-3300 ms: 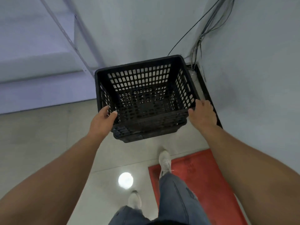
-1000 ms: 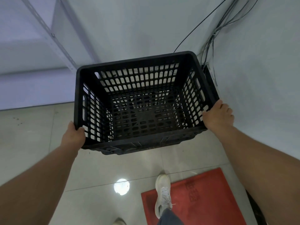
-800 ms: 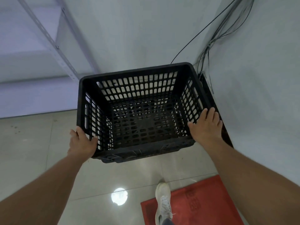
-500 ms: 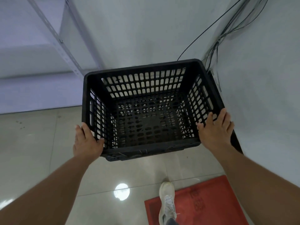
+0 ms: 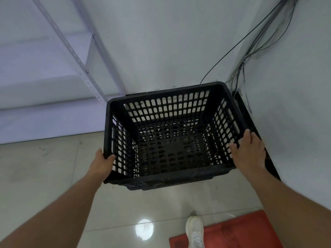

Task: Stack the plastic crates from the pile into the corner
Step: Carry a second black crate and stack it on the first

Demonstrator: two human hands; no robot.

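Head view: one black crate (image 5: 170,133) sits in the floor's (image 5: 44,176) far right corner, atop another black crate whose rim (image 5: 250,115) shows along the right wall. It lies between both hands. The left hand (image 5: 103,164) grips its near-left rim corner, thumb over the edge; the right hand (image 5: 249,151) rests on the right rim, fingers loosely curled over it. How many crates lie beneath is hidden.

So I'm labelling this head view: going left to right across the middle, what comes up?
Metal shelf upright → left hand → black crate → right hand → wall cables.
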